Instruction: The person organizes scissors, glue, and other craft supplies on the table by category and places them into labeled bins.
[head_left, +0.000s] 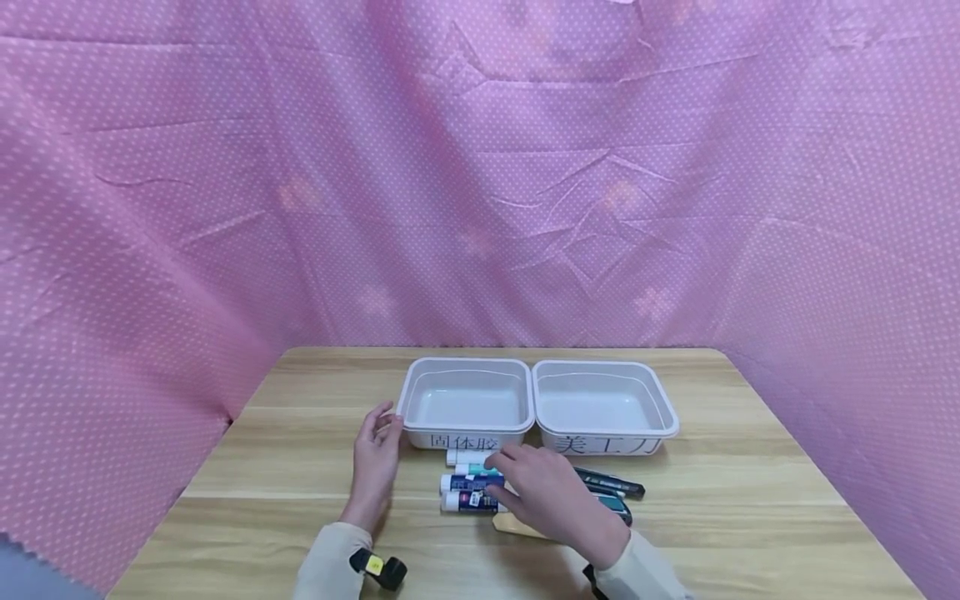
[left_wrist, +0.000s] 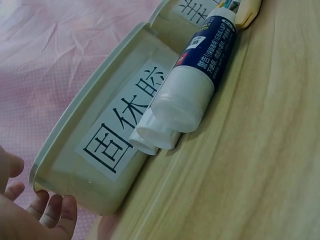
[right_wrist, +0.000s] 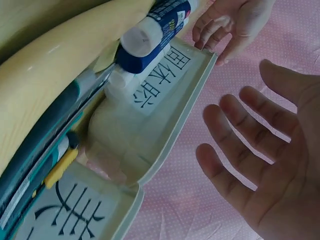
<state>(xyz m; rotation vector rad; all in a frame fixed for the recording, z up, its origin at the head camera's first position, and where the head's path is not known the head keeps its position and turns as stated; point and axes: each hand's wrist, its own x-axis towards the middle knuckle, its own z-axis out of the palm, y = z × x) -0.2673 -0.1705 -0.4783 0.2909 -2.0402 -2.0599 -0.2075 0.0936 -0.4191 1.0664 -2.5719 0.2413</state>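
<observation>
My left hand (head_left: 377,457) is at the left end of a white plastic box (head_left: 429,437) labelled 固体胶, its loosely bent fingers touching the rim corner. My right hand (head_left: 551,492) hovers over a group of stationery, fingers spread and relaxed, holding nothing in the right wrist view. Several glue sticks (head_left: 472,502) with white caps lie side by side in front of that box. Utility knives (head_left: 611,482), dark with teal parts, lie to their right, partly hidden by the right hand. A pale yellow long object (head_left: 513,525) shows beneath this hand.
A second white box (head_left: 607,444), labelled 美工刀, stands against the first on its right. Both boxes stand on a wooden table (head_left: 285,467). A pink dotted curtain (head_left: 480,208) hangs behind and at the sides.
</observation>
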